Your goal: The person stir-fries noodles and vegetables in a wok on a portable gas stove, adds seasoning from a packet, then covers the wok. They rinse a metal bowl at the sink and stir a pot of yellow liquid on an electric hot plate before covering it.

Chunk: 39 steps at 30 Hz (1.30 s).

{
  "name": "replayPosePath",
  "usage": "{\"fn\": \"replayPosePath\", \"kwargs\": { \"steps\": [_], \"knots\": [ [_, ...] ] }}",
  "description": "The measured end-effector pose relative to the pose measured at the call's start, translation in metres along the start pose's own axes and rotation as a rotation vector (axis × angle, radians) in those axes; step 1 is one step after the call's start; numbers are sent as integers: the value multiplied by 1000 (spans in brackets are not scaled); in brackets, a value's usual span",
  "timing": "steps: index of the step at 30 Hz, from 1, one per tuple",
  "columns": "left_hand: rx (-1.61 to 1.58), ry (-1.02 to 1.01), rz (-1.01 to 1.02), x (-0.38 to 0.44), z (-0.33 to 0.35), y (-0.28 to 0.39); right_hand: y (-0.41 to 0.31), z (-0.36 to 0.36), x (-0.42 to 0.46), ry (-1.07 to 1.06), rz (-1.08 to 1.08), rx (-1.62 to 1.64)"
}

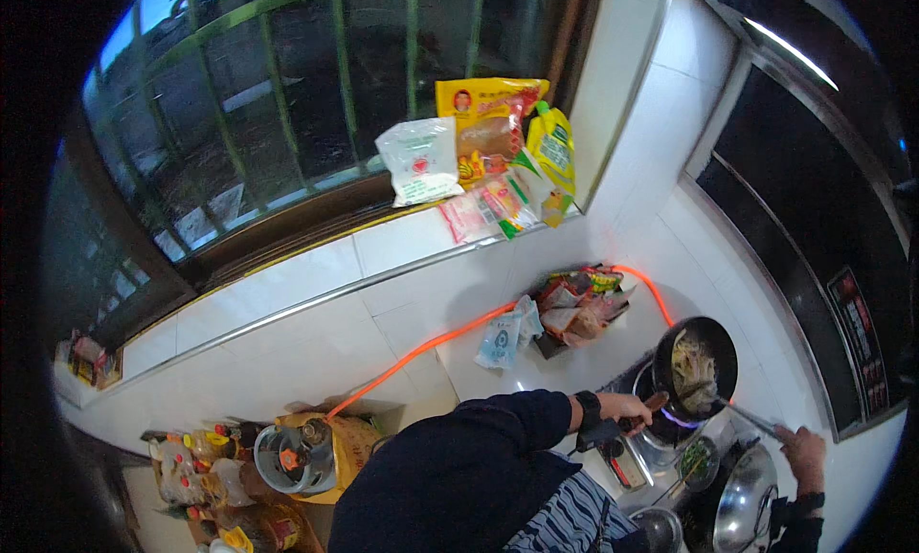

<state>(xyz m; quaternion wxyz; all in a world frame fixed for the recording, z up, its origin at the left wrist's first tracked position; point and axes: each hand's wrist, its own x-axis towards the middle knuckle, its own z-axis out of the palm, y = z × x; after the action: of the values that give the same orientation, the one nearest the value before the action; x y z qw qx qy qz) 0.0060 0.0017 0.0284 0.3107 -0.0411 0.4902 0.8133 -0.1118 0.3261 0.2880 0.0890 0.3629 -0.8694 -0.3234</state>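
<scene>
A dark frying pan [726, 353] is tilted over a gas burner [675, 418] with a bluish flame showing beneath it. Pale, strip-like food [691, 370] lies in the pan. My left hand [626, 409] is closed around the pan's brown handle [655, 402]. On the other side, my right hand [803, 449] grips a long metal spatula [754, 420], whose far end reaches the food at the pan's lower edge. The shape of the spatula's tip is hard to make out. Below the burner stands a bowl of chopped greens [695, 461].
A large metal wok [743, 495] and a metal bowl [657, 530] sit near my right arm. Seasoning packets [581, 309] lie behind the stove, beside an orange gas hose [431, 343]. A gas cylinder [276, 458] and bottles [179, 474] stand left. Bags [423, 161] rest on the windowsill.
</scene>
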Motion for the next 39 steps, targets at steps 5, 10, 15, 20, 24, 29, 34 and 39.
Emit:
{"fn": "replayPosePath", "kwargs": {
  "steps": [5, 10, 15, 20, 24, 29, 34, 39],
  "knots": [
    [-77, -82, 28, -3, -11, 0, 24, -1, 6, -145, -123, 482],
    [-96, -8, -72, -5, -10, 16, -20, -8, 22, -31, -165, 507],
    [-117, -14, -100, 3, -13, 10, -61, -15, 40, -71, 186, 435],
    [-156, -28, -174, 2, -10, 11, -79, -32, 68, 34, 150, 270],
    [-112, 36, -130, -5, 0, 16, -76, -20, 88, -9, 153, 142],
    [-245, 66, -68, 1, -8, 3, -44, -22, 65, -247, 185, 386],
    [-179, 11, -95, 0, -6, 9, -32, -13, 22, -741, 507, 1254],
    [-199, -8, -116, 1, -8, 10, -79, 57, -23, -744, 717, 2195]
  ]
}}
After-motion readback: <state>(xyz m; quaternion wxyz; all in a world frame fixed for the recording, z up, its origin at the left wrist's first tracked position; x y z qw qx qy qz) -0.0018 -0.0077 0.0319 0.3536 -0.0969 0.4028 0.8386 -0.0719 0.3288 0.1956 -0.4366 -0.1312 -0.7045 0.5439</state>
